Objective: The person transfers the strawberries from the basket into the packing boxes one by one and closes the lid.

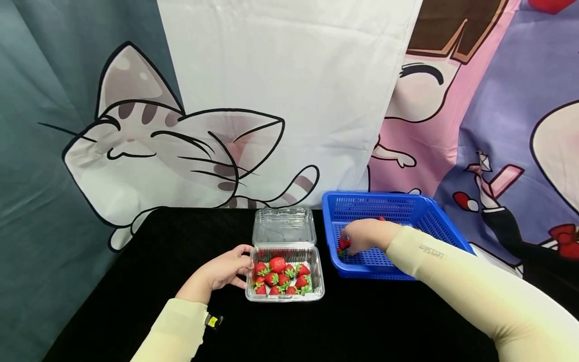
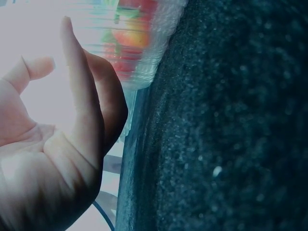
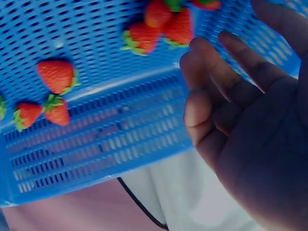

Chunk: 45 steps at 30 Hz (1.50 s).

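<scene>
On the black cloth, a clear plastic clamshell box (image 1: 285, 297) stands with its lid (image 1: 284, 226) tipped back. Several red strawberries (image 1: 278, 264) with green leaves lie inside it. My left hand (image 1: 226, 269) holds the box's left side, the thumb up at the rim and fingers along the wall. My right hand (image 1: 367, 235) reaches down into the blue basket (image 1: 375, 275) at the right. In the right wrist view its bent fingers come right up to a cluster of strawberries (image 3: 143, 37); none shows between thumb and fingers.
More strawberries (image 3: 57, 76) lie apart in the basket, along its side. Behind the table hangs a printed cloth (image 1: 289, 75) with a cartoon cat. The basket's raised rim (image 1: 375, 195) stands close in front of the cloth. A dark wrist strap (image 1: 213, 321) is on the left sleeve.
</scene>
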Each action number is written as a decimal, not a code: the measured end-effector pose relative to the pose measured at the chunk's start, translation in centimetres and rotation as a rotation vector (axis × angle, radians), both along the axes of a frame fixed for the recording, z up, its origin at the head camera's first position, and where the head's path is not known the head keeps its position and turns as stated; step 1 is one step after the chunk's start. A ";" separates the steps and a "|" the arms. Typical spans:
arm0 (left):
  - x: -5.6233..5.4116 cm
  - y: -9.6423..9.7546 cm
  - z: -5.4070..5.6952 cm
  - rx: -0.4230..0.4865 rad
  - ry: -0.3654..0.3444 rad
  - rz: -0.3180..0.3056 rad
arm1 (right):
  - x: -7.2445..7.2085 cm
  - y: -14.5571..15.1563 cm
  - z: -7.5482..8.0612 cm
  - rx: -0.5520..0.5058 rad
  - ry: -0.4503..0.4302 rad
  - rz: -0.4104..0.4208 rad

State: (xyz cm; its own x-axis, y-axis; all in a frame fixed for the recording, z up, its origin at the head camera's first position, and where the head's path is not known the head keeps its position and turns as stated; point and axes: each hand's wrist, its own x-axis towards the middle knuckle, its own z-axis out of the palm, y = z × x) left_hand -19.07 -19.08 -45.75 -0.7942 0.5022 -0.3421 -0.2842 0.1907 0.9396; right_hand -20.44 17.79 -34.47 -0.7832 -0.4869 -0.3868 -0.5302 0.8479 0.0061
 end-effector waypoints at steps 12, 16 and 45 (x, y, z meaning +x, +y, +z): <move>0.1 0.2 0.3 0.008 0.007 -0.017 | -1.3 -0.8 -1.8 0.036 -0.099 -0.054; 0.2 0.1 0.1 0.012 0.004 -0.017 | -1.4 -1.1 -2.3 0.048 -0.131 -0.097; 0.0 0.0 0.2 0.004 0.004 0.002 | -2.2 -1.7 -4.2 0.114 -0.170 -0.190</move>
State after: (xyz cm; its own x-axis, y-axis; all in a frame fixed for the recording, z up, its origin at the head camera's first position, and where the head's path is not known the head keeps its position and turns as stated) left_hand -19.06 -19.13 -45.52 -0.7965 0.5020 -0.3369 -0.2806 0.1866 0.9415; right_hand -22.67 16.12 -38.66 -0.7757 -0.2833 -0.5639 -0.3631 0.9312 0.0318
